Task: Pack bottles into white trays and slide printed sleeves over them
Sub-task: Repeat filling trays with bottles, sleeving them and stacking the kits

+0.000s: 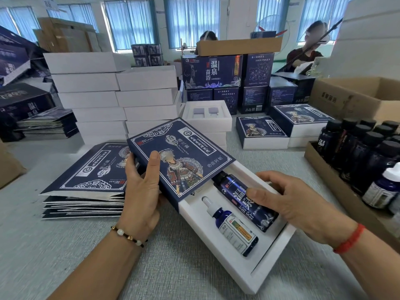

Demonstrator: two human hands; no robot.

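L hand grips sleeve, half over tray; R hand, at 3 o'clock, thumb pressing dark bottle, fingers curled round it.

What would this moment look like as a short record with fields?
left hand: left hand grips the dark-blue printed cardboard sleeve
right hand: right hand holds the dark-blue labelled bottle
tray: white rectangular tray, partly sleeved
second bottle: blue dropper bottle with white cap, lying in tray
spare sleeves: flat stack, left
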